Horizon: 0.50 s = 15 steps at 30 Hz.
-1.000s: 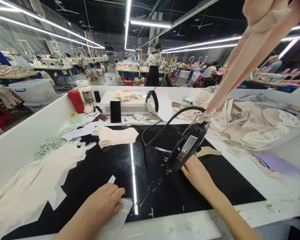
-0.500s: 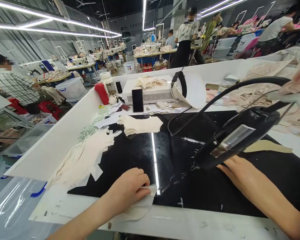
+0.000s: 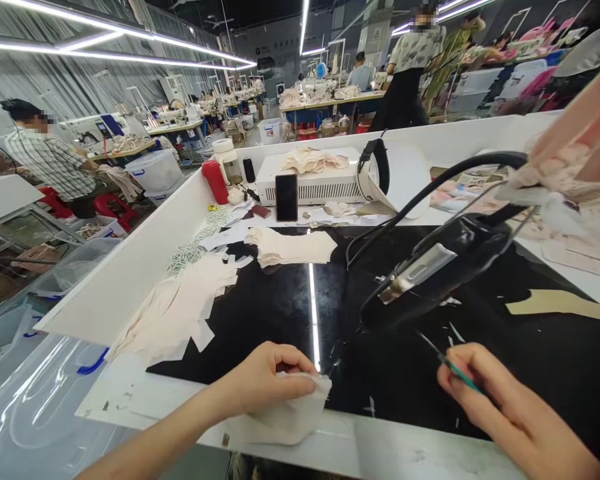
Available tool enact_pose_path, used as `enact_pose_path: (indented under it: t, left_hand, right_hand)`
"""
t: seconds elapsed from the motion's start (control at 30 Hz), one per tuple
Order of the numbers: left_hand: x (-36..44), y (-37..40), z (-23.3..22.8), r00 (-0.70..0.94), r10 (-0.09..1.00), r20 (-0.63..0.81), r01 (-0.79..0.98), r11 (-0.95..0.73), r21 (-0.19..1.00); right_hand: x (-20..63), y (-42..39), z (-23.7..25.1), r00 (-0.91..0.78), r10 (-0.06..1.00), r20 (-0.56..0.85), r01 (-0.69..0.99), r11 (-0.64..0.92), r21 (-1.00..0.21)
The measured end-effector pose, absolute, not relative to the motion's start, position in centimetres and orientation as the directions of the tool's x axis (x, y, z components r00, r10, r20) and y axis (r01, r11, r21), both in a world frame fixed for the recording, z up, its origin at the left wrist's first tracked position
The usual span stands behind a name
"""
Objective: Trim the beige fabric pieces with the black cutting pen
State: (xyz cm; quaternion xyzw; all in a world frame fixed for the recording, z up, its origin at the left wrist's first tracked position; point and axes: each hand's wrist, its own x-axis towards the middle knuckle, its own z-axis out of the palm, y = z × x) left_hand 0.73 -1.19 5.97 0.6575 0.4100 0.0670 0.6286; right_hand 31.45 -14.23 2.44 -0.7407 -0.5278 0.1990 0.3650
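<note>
My left hand (image 3: 275, 380) is closed, pinching the upper edge of a pale cream fabric piece (image 3: 285, 423) between thumb and fingers. That fabric lies over the front edge of the black table mat (image 3: 260, 327). Over the mat's right side, my right hand (image 3: 500, 393) grips a slim pointed tool with a green handle (image 3: 460, 375). Its thin metal tip points up and left; its exact kind I cannot make out. Small white scraps (image 3: 457, 333) are near the tip.
A black device with a metal plate (image 3: 430, 273) and thick cable hangs over the mat. Pale cut pieces (image 3: 175, 313) lie at left, a fabric stack (image 3: 295, 247) farther back. Behind are a phone (image 3: 287, 198), a white box (image 3: 310, 187) and a visor (image 3: 400, 180). Co-workers sit and stand beyond.
My right hand has come out from behind the black device, moving toward me, with the green-handled tool now visible in it. My left hand has raised the fabric edge slightly. The view has shifted.
</note>
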Motion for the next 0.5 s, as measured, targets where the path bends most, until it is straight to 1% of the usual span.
enact_pose_path:
  t: [0.03,0.1,0.17,0.23,0.37,0.43,0.5]
  left_hand:
    - [0.7,-1.2,6.0,0.657,0.616,-0.433,0.451,0.139,0.882]
    - [0.8,-1.4,5.9,0.666,0.604,-0.438,0.448,0.146,0.882]
    - [0.8,-1.6,5.9,0.677,0.591,-0.439,0.449,0.142,0.882]
    - [0.9,-1.8,5.9,0.685,0.58,-0.44,0.454,0.133,0.881]
    - [0.8,-2.2,6.0,0.721,0.564,-0.402,0.438,0.078,0.895]
    - [0.5,-2.3,6.0,0.737,0.552,-0.39,0.423,0.072,0.903]
    - [0.3,-2.4,5.9,0.739,0.535,-0.409,0.422,0.106,0.9]
  right_hand:
    - [29.9,-14.6,2.7,0.338,0.94,0.036,0.556,-0.169,-0.814]
    - [26.9,-14.9,3.0,0.316,0.944,-0.097,0.419,-0.23,-0.878]
    - [24.6,-14.5,3.2,0.219,0.954,-0.205,0.321,-0.268,-0.908]
    - [22.9,-13.7,3.5,0.095,0.959,-0.268,0.28,-0.284,-0.917]
    - [21.1,-12.1,4.0,-0.071,0.947,-0.315,0.274,-0.285,-0.918]
    - [20.6,-11.7,4.1,-0.103,0.946,-0.306,0.269,-0.27,-0.925]
    - [20.4,-11.7,4.1,-0.094,0.952,-0.293,0.254,-0.261,-0.931]
